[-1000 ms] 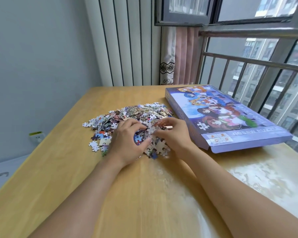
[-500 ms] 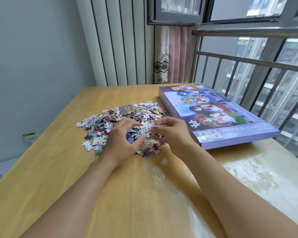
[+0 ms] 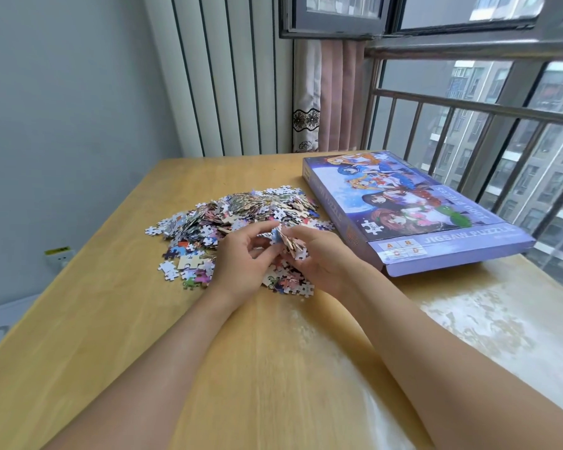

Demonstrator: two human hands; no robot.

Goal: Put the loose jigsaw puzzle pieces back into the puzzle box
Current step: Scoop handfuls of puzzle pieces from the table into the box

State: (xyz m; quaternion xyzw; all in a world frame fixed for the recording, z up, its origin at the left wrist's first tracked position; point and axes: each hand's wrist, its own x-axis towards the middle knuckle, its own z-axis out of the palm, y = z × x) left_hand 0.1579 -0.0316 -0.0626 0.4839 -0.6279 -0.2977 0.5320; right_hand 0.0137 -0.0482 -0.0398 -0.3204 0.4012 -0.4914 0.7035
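Both hands' fingers pinch a small stack of pieces (image 3: 291,243) (count unclear) — box (image 3: 403,209) closed.

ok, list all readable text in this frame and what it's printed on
"JIGSAW PUZZLE": near end of the puzzle box lid.
"1000 PIECES": right edge of the lid, upside down to the camera.
"A", "B", "C", "D": four small squares on the lid's near corner; C and D are blurry.
"...PUZZLE": left side wall of the box, first word unreadable.
Small jigsaw logo on the lid and the orange side label: too small to read.
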